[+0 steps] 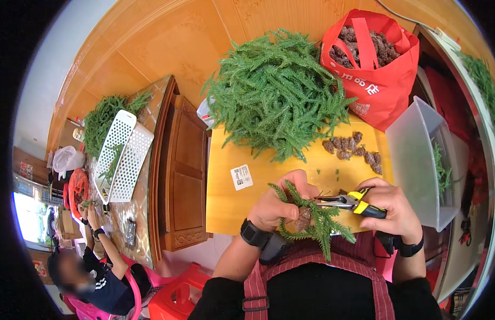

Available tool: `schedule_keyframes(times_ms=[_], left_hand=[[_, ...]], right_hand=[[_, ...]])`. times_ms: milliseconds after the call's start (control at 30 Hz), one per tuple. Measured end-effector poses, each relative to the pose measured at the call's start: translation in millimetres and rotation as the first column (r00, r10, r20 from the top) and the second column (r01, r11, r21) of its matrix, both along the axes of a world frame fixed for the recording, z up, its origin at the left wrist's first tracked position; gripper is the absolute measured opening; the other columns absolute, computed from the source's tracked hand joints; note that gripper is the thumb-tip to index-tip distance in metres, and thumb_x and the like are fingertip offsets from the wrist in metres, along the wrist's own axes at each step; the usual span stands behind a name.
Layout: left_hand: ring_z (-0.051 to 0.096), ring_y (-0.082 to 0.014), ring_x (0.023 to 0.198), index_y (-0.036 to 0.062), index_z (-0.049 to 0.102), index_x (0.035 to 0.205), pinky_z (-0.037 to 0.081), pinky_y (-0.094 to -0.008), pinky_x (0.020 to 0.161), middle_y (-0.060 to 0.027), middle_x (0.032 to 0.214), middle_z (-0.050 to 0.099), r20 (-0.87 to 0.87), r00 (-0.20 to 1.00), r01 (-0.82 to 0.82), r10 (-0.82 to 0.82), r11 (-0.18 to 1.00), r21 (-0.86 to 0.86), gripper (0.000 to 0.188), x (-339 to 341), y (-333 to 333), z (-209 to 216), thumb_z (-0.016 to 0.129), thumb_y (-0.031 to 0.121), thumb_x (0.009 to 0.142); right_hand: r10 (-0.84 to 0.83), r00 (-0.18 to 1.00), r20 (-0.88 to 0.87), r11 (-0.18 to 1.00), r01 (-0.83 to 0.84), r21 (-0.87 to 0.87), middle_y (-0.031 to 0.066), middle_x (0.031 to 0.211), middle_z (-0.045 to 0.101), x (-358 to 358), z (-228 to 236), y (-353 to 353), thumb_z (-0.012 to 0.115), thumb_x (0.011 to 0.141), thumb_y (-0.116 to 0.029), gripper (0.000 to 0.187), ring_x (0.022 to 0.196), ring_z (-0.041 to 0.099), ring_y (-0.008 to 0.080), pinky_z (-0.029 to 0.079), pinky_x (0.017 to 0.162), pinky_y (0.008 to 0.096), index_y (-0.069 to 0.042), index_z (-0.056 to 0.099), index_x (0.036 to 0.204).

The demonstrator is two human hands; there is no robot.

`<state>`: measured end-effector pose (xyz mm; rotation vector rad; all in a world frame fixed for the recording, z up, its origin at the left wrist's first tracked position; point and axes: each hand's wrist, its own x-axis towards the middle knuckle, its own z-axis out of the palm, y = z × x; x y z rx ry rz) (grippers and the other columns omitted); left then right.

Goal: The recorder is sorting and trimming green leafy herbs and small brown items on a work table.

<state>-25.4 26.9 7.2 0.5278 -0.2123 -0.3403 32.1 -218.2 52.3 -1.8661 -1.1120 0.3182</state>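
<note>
Close to the front of the yellow table (222, 200), my left hand (277, 205) is closed on a green artificial pine sprig (326, 232). A brown pine cone (303, 220) sits among its needles, just below my fingers. My right hand (394, 202) grips pliers (359, 197) with black and yellow handles. Their metal jaws point left and meet the sprig near thin, dark wire-like ends beside my left fingers. Whether the jaws are fully closed I cannot tell. Farther back, several loose pine cones (344, 145) lie in a small group.
A large heap of green sprigs (279, 96) covers the table's back. Behind right stands a red bag (381, 88) of pine cones; at right, a translucent plastic bin (415, 170). A white card (241, 177) lies left. A seated person (111, 280) works at another table with white perforated trays (131, 168).
</note>
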Motion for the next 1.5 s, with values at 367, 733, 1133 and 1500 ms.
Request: schedule_keyframes(times_ms=[367, 733, 1133, 1500], left_hand=[[0.059, -0.0196, 0.064, 0.0065, 0.049, 0.083, 0.049, -0.0285, 0.054, -0.0075, 0.075, 0.053, 0.007, 0.999, 0.053, -0.053, 0.998, -0.021, 0.039, -0.4, -0.2, -7.4, 0.08, 0.016, 0.062], [0.057, -0.0193, 0.075, 0.006, 0.051, 0.083, 0.046, -0.0259, 0.064, -0.0126, 0.082, 0.058, 0.044, 0.996, -0.091, 0.083, 0.971, 0.223, 0.033, 3.9, 11.7, 4.6, 0.077, 0.007, 0.064], [0.058, -0.0286, 0.076, 0.0019, 0.06, 0.081, 0.048, -0.0292, 0.065, -0.0144, 0.091, 0.059, 0.884, 0.452, -0.869, -0.12, -0.283, 0.406, 0.021, 3.0, -7.5, 27.4, 0.066, -0.006, 0.063], [0.058, -0.0162, 0.084, 0.0041, 0.054, 0.085, 0.048, -0.028, 0.074, -0.0108, 0.096, 0.059, 0.234, 0.927, -0.374, 0.293, 0.681, 0.63, 0.027, 6.6, 11.7, 21.0, 0.07, -0.007, 0.066]], right_hand=[[-0.059, 0.998, -0.031, 0.998, 0.06, 0.033, 0.007, 0.056, 0.049, 0.7, -4.1, 5.8, 0.077, 0.062, -0.029, 0.035, 0.063, 0.053, 0.0312, 0.047, 0.074, 0.0376, -0.004, 0.052, 0.06], [-0.113, 0.993, 0.027, 0.993, 0.113, -0.022, 0.008, 0.056, 0.049, -0.6, -3.4, 0.1, 0.077, 0.062, -0.027, 0.035, 0.062, 0.053, 0.0293, 0.046, 0.066, 0.0363, -0.002, 0.052, 0.061], [-0.402, 0.902, 0.16, 0.881, 0.428, -0.202, 0.0118, 0.057, 0.045, -16.0, 13.0, 11.2, 0.076, 0.062, -0.027, 0.036, 0.055, 0.045, 0.0287, 0.034, 0.051, 0.0355, 0.0, 0.054, 0.066], [-0.215, 0.948, -0.233, 0.969, 0.178, -0.17, 0.0116, 0.066, 0.053, -6.5, 13.5, 0.8, 0.069, 0.073, -0.026, 0.026, 0.068, 0.053, 0.0283, 0.042, 0.061, 0.035, -0.003, 0.058, 0.073]])
